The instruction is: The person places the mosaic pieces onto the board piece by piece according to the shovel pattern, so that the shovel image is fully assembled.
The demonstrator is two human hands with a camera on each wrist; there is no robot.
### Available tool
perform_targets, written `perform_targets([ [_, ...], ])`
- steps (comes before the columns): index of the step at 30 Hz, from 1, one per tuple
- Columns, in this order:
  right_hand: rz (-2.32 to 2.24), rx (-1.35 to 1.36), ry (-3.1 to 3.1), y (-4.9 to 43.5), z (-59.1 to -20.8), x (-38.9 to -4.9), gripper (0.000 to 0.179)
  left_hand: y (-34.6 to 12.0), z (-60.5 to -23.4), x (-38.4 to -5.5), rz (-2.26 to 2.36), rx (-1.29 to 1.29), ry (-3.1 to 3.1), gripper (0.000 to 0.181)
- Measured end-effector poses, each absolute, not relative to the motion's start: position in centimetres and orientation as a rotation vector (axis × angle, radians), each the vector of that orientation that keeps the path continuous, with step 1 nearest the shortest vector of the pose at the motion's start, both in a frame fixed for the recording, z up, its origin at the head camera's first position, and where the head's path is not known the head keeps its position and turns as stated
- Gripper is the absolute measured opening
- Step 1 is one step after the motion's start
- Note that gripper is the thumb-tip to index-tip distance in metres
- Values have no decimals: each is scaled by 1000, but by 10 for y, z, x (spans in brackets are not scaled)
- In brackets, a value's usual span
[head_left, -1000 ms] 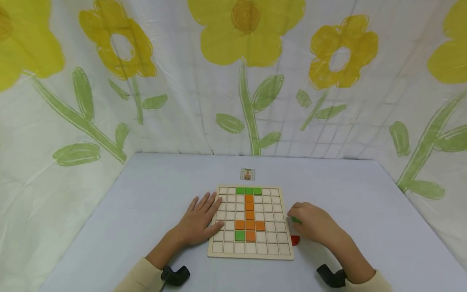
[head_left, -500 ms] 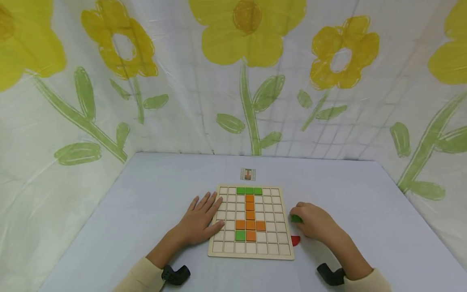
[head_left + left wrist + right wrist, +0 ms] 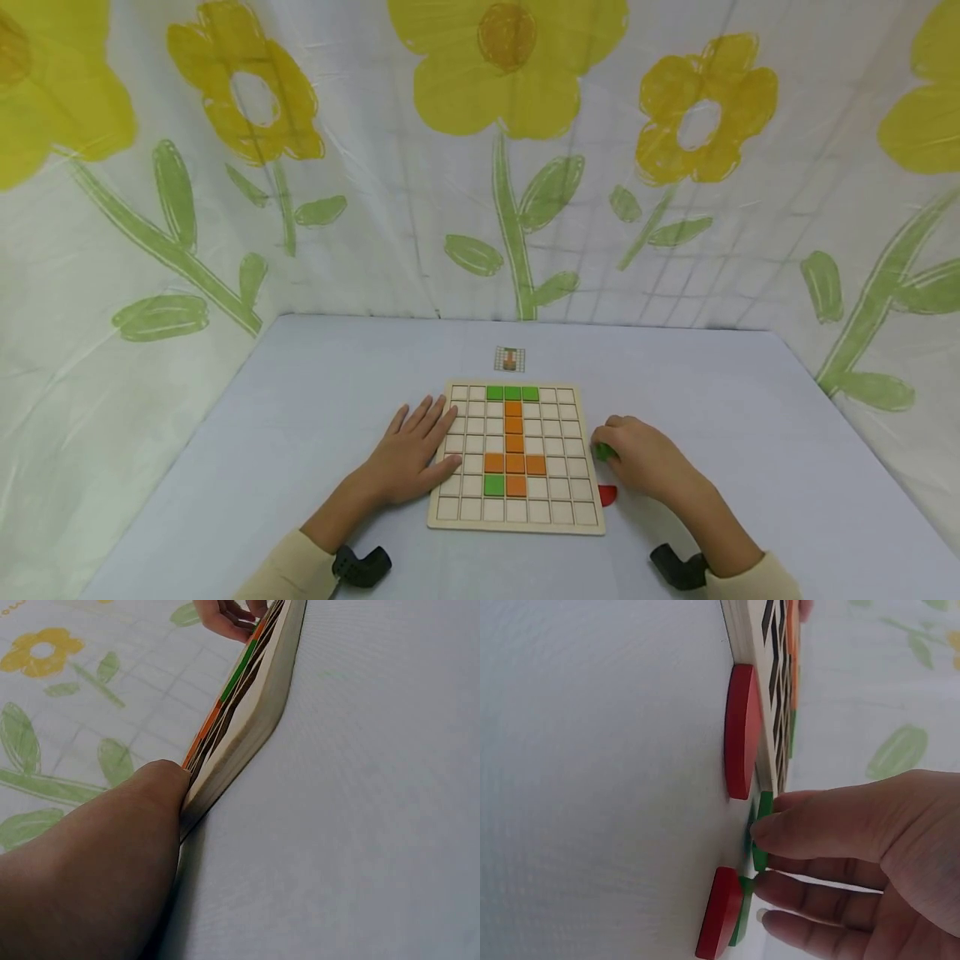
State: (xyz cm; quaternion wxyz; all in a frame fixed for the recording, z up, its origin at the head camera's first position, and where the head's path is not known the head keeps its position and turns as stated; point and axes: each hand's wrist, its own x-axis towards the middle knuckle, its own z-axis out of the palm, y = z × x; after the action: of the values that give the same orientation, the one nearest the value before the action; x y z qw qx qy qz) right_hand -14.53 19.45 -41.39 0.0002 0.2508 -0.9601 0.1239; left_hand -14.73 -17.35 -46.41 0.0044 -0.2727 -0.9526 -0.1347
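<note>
My left hand (image 3: 408,454) lies with straight, spread fingers over the left edge of a wooden grid board (image 3: 558,490). Green square tiles (image 3: 512,392) and orange square tiles (image 3: 514,443) fill some of its cells. Just right of the board, my right hand (image 3: 645,458) pinches a small green tile (image 3: 763,851) between thumb and finger. Close by in the right wrist view, a red rounded piece (image 3: 740,731) touches the board's side. A second red piece (image 3: 718,913) lies beneath that hand, with another green piece (image 3: 741,911) partly hidden behind it.
Beyond the board lies a small card (image 3: 510,359) printed with a grid pattern. The white table (image 3: 360,367) ends at a hanging cloth (image 3: 375,208) painted with yellow flowers. A dark wrist device (image 3: 678,567) sits by the right wrist, another (image 3: 362,567) by the left.
The green tile in my right hand shows at a changed angle, turning between the fingers. That hand shifts slightly right, then back left. My left hand and the board stay put.
</note>
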Motion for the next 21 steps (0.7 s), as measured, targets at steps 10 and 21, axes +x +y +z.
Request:
perform_targets([
  [10, 435, 838, -3009, 185, -413, -142, 26, -173, -466, -148, -421, -845, -2989, 78],
  [21, 439, 897, -2980, 177, -412, -139, 26, -173, -465, -148, -422, -847, -2980, 78],
])
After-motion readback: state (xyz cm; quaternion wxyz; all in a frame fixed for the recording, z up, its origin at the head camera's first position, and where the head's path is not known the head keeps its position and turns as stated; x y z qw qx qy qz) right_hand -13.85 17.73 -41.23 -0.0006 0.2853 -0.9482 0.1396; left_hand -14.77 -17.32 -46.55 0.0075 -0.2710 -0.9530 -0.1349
